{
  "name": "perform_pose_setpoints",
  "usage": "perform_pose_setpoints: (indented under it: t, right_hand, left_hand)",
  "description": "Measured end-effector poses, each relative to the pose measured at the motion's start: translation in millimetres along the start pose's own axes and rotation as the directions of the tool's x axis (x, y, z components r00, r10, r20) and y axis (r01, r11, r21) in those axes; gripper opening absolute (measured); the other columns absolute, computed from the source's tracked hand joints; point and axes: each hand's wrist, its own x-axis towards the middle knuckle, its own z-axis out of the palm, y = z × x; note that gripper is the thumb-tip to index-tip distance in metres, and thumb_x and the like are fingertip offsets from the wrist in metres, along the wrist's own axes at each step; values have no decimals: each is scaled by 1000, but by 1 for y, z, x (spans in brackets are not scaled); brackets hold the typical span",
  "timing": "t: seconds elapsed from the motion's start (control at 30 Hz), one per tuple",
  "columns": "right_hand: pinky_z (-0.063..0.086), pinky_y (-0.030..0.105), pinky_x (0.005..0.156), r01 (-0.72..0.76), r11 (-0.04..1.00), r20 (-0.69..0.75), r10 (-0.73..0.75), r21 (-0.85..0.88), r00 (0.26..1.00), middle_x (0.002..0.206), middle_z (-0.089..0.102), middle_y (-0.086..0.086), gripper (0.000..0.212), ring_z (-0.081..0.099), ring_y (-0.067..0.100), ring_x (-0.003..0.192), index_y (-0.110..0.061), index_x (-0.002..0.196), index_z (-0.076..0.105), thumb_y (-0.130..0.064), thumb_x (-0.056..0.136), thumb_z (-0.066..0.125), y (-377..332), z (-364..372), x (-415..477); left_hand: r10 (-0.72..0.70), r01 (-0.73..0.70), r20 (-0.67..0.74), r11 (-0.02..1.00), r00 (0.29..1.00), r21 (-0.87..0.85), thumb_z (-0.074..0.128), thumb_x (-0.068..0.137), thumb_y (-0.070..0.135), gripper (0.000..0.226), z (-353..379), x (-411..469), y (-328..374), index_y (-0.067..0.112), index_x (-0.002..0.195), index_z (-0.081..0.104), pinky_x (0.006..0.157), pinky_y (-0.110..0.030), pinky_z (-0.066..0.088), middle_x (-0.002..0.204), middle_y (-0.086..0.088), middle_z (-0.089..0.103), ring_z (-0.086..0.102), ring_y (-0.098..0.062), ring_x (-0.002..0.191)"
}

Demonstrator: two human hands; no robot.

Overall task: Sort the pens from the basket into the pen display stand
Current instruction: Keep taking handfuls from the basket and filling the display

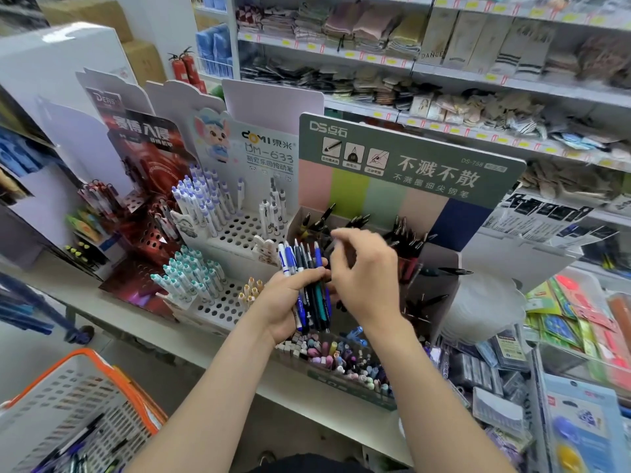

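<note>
My left hand (286, 298) grips a bundle of pens (309, 285), blue, black and teal, held upright in front of the displays. My right hand (365, 268) hovers just right of the bundle, fingers loosely curled, its fingertips up near the compartments of the green pen display stand (409, 158); whether it pinches anything I cannot tell. That stand holds black pens (406, 233) in its tiers. The orange-rimmed white basket (68, 397) sits at lower left with a few pens lying in its bottom.
A white perforated pen stand (239, 230) with white-and-blue pens and a red stand (146, 213) are left of the green one. A tray of pastel pens (341, 360) lies below my hands. Packaged stationery (563, 336) fills the right; shelves of goods stand behind.
</note>
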Motion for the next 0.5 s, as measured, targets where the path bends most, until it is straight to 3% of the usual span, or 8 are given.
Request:
perform_pose_setpoints:
  t: [0.13,0.23,0.3,0.37,0.43,0.5]
  right_hand:
    - [50,25,79,-391,899,211,351,199,912,95,72,-8,22,62,4,77,-22,122,74,-27,102,68,-8,5,-23]
    - [57,32,75,-566,772,366,458,288,810,87,73,-8,15,65,9,72,-33,115,74,-32,103,64,0,3,-30]
    - [61,44,78,-579,756,325,488,306,810,86,75,-10,14,68,11,74,-35,106,76,-30,103,63,6,0,-35]
    - [60,44,77,-553,747,184,524,368,831,83,72,-12,14,67,9,74,-34,106,75,-28,105,62,8,-2,-38]
    - [58,42,74,-491,742,36,536,457,843,82,70,-8,15,66,11,74,-32,115,73,-27,109,60,10,-4,-39]
    - [59,42,79,-404,802,-62,476,441,877,91,69,-6,20,70,17,84,-28,126,71,-28,110,60,14,-5,-38]
  left_hand:
    - [-19,6,109,993,994,118,68,100,17,31,-6,0,-5,-1,125,70,84,-47,64,117,-28,72,75,-37,100]
    - [-60,22,168,975,984,222,68,103,16,30,-11,1,-9,2,129,69,92,-50,61,123,-31,70,72,-39,106]
    - [-78,39,159,971,984,238,70,102,15,30,-11,2,-13,0,128,68,94,-50,60,124,-30,70,72,-37,106]
    - [-85,64,105,980,991,189,67,102,13,26,-9,3,-15,-2,123,64,93,-49,62,124,-28,72,75,-37,107]
    - [-82,79,20,989,996,124,63,104,9,19,-8,4,-15,-2,119,61,94,-51,63,119,-28,74,75,-39,110]
    - [-96,99,-47,994,994,55,62,104,8,18,-12,4,-14,-4,118,63,89,-51,64,114,-28,76,76,-39,105]
